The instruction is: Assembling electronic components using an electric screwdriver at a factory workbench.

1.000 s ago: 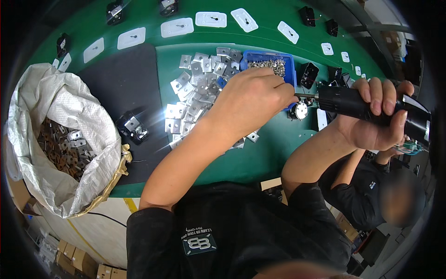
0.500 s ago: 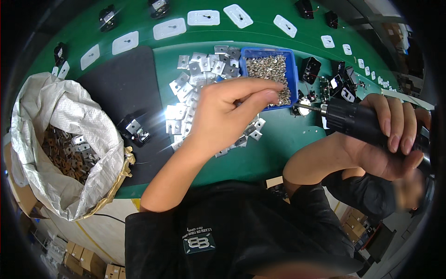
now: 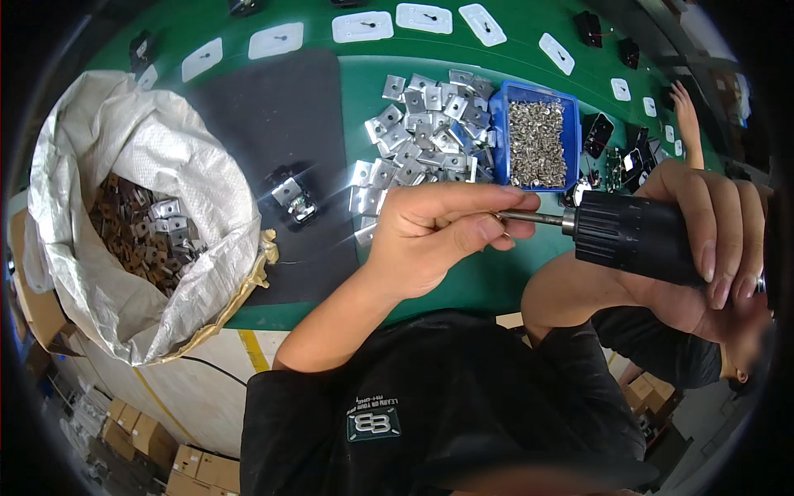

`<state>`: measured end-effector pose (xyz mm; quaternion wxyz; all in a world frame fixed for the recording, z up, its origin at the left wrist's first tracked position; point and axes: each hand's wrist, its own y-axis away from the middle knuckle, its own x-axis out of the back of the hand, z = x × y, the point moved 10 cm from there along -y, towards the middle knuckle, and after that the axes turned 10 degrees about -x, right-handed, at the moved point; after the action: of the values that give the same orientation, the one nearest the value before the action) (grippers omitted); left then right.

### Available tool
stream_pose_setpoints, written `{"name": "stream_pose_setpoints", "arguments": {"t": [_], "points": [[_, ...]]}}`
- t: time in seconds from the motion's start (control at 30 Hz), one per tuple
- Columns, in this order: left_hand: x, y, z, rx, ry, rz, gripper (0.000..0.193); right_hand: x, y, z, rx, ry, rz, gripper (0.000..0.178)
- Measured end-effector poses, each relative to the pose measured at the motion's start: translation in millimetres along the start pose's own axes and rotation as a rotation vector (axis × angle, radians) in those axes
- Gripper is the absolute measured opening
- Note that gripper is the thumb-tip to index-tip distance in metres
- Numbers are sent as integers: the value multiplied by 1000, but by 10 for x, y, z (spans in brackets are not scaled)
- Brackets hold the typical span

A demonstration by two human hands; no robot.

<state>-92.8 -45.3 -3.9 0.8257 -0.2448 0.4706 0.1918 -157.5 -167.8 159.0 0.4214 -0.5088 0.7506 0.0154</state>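
Closest to you, your right hand is wrapped around a black power screwdriver, its metal bit pointing left. Your left hand meets it in front of your chest, thumb and fingers pinched around the end of the bit; a bit of metal shows by the thumb, too small to identify. Both hands are above the green table. To your left, a white sack gapes open, with brown and silvery metal pieces inside. Beside it, a small black part with a silver plate sits on a dark mat. Past your left hand lie loose silver plates, just left of a blue tray full of small screws. Black cases stand right of the tray. Farther off, white panels form a curved row, and another person's hand reaches in at far right.
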Motion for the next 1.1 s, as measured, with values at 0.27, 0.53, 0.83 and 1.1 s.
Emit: {"name": "stream_pose_setpoints", "arguments": {"t": [0.27,0.53,0.83,1.1], "points": [[12,71,119,-21,103,46,27,-44,-72,120,-190,-43,4,24],[19,66,257,-80,-373,-38,30,-162,-69,113,-232,92,-185,26],[69,80,345,-148,-650,-59,26,-47,84,325,58,-65,-49,45],[138,115,424,-148,-751,-29,22,-369,-69,484,-73,173,-363,49]]}}
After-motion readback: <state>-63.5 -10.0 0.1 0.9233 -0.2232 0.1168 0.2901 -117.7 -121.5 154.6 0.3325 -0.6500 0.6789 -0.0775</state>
